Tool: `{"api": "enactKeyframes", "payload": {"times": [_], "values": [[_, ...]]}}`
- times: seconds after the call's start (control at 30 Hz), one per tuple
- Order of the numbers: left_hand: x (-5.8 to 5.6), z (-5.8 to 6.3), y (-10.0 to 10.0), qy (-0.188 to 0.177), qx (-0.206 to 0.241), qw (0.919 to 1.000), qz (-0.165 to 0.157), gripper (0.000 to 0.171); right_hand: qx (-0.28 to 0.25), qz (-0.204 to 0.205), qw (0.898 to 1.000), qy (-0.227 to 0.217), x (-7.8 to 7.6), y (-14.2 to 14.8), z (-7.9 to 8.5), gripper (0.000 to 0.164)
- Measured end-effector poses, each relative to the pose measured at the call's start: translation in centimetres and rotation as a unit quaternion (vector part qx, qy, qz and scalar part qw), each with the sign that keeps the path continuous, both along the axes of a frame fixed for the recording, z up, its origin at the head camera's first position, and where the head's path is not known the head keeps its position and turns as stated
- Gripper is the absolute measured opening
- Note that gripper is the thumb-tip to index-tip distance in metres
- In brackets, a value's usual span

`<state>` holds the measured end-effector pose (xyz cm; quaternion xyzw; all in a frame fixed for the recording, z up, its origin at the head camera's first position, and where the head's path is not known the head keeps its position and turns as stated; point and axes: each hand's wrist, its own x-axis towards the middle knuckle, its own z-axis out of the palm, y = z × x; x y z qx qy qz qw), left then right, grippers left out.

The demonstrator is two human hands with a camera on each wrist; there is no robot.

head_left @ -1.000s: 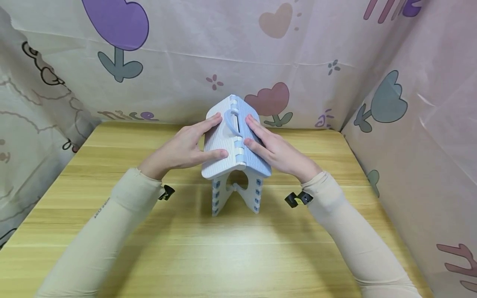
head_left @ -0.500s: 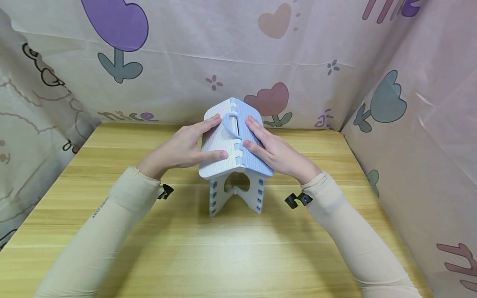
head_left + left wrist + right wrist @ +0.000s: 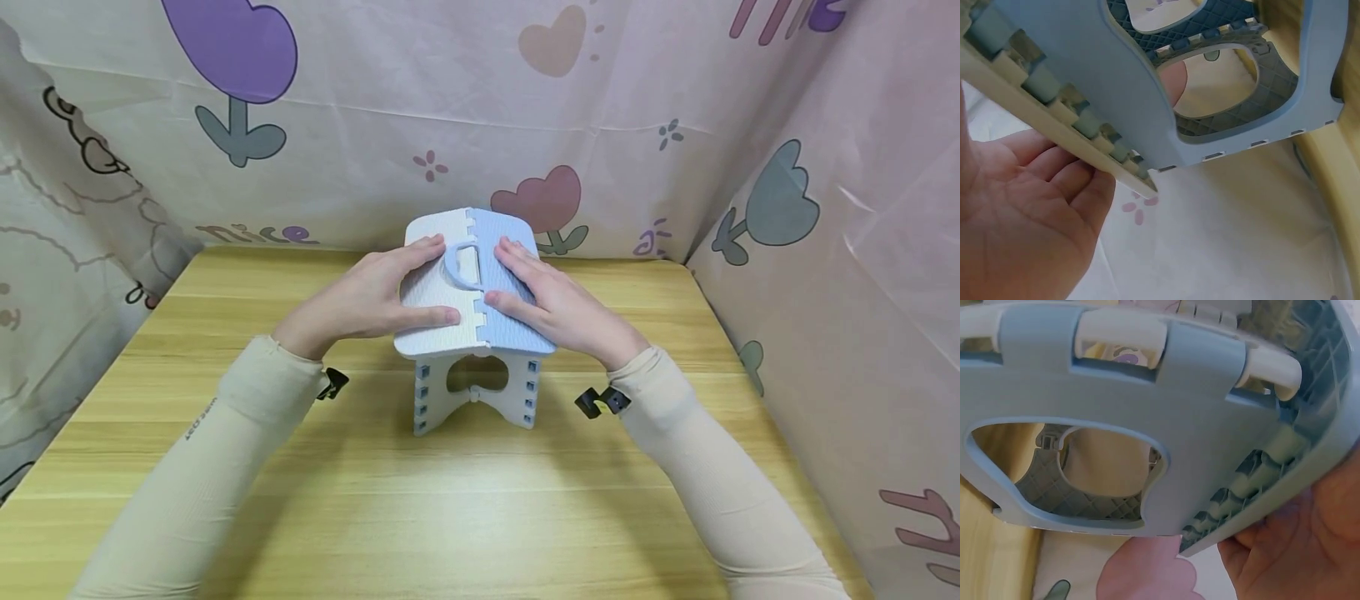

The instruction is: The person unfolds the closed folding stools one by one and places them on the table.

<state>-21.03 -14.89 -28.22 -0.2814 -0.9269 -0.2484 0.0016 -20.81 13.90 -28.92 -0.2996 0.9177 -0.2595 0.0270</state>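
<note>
A folding step stool (image 3: 435,340) stands upright on the table in the head view, partly unfolded. Its top has a white half and a light blue half (image 3: 506,218), meeting at a raised middle hinge beside a blue handle (image 3: 454,275). My left hand (image 3: 367,293) presses the white half with thumb and fingers stretched out. On the blue half my right hand (image 3: 561,307) lies with extended fingers. The leg panels (image 3: 431,407) are spread below. In the left wrist view the toothed hinge and blue side panel (image 3: 1135,106) show; the right wrist view has a similar panel (image 3: 1197,425) with an oval hole.
The wooden table (image 3: 480,517) stretches around the stool. Behind it hangs a printed curtain (image 3: 360,150), and another fabric wall (image 3: 847,292) borders the right side. A small black camera (image 3: 602,402) sits at the right wrist.
Under my hands the stool's two top halves have flattened and sunk lower. Its legs have spread wider apart, and the ridge has dropped. Both hands have stayed nearly in place.
</note>
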Motion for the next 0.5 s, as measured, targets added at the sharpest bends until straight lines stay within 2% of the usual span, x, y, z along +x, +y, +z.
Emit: {"api": "enactKeyframes", "payload": {"times": [0.23,0.4,0.5], "values": [[0.30,0.46,0.30,-0.006,-0.027,0.9996,0.007,0.104,0.015,-0.007,1.000,-0.003,-0.07,-0.14,0.20,0.082],[0.39,0.41,0.17,-0.003,-0.029,0.9995,0.008,0.105,0.009,-0.012,1.000,-0.003,-0.05,-0.13,0.07,0.081],[0.52,0.18,0.01,0.000,-0.015,0.9998,0.014,0.104,-0.003,-0.019,1.000,-0.001,0.12,0.14,-0.03,0.077]]}}
